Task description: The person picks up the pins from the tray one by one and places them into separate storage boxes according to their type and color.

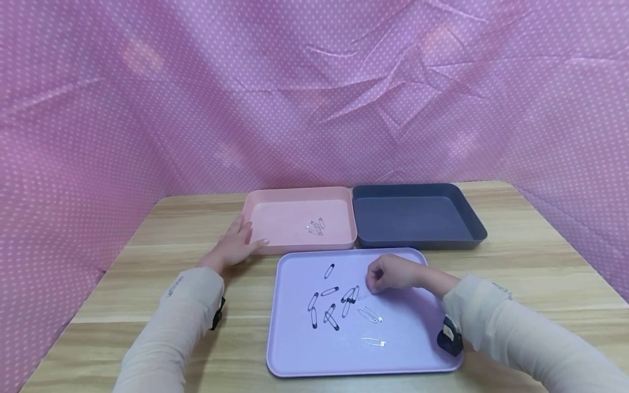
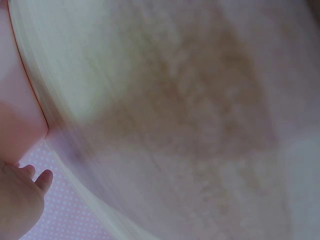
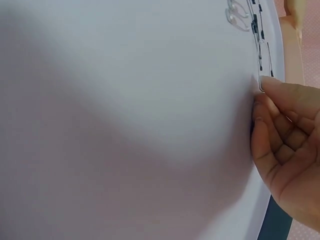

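Note:
My right hand (image 1: 390, 273) is over the lilac tray (image 1: 304, 360), thumb and fingertips pinching one end of a silver safety pin (image 1: 364, 296). In the right wrist view that pin (image 3: 260, 82) runs out past the thumb tip. Left of the hand lie several black-headed safety pins (image 1: 330, 317), some overlapping. Nearer my body are a few silver safety pins (image 1: 373, 343). My left hand (image 1: 236, 245) rests at the front left corner of the pink tray (image 1: 295, 250), fingers spread along its wall. Most of this hand is out of the left wrist view.
Inside the pink tray, a small heap of silver safety pins (image 1: 316, 226) lies right of the middle. Against its right side stands a dark blue tray (image 1: 422, 240). All three trays are on a wooden table (image 1: 236, 338), with a pink dotted cloth (image 1: 314, 109) hanging behind.

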Action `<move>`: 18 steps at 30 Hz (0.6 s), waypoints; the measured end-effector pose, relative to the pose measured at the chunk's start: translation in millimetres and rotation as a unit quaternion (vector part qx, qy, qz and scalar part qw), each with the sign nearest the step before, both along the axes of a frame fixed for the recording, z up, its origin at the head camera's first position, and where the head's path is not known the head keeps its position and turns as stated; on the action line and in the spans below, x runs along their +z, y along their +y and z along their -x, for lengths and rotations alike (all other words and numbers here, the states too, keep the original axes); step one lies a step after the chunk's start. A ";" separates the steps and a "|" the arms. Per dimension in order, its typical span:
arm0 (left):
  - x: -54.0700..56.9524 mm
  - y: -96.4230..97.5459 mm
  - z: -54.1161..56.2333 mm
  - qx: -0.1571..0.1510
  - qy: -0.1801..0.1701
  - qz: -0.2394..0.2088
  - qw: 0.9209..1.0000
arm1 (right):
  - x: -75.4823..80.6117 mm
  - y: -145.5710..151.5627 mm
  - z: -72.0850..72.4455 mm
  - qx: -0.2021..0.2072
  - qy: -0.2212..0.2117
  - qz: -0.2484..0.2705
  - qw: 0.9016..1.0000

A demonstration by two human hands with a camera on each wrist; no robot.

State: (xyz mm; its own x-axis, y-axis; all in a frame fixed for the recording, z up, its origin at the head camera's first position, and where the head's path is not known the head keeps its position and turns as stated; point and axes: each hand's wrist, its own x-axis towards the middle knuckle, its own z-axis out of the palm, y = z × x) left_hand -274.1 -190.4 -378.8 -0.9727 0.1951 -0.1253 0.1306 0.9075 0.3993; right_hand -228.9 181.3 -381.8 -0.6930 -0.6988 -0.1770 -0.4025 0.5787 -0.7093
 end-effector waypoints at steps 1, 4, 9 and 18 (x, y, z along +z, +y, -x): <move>-0.2 0.0 -0.2 0.000 0.000 0.000 1.000 | 0.7 0.5 0.4 -0.002 -0.001 -0.002 1.000; -0.7 -0.7 -0.1 -0.001 0.000 -0.003 1.000 | 2.0 1.5 1.4 -0.013 -0.004 -0.005 1.000; -2.3 -2.5 1.4 -0.002 -0.001 -0.005 1.000 | 1.1 0.7 3.2 -0.040 -0.004 0.011 0.999; -2.2 -2.3 1.6 -0.003 0.006 -0.006 1.000 | 9.7 -5.7 12.5 -0.079 0.014 0.074 0.994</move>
